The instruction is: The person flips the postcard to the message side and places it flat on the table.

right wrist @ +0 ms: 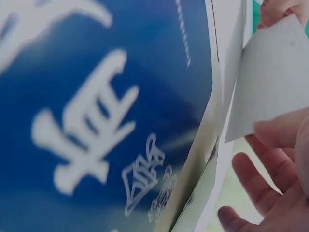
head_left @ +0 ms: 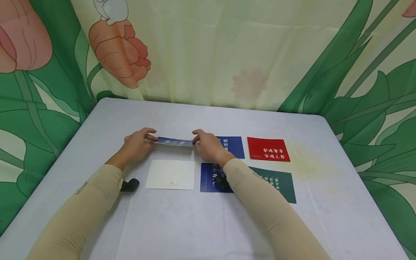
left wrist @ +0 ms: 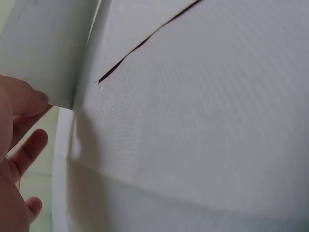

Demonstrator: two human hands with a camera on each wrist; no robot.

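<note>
Both hands pinch a blue postcard with white writing, one at each short end. The left hand has thumb and finger on its left end; the right hand grips the opposite end. The postcard is tilted, so its pale back faces the right wrist camera. In the left wrist view the left thumb presses on a corner of that back, with other fingers spread below. Nearer the person lies a white, face-down card. Beside the right hand a second blue card lies partly covered by it.
A red card lies to the right. Another blue card and a green card sit in the nearer row, partly behind the right sleeve. A white cloth covers the table; a flowered curtain hangs behind.
</note>
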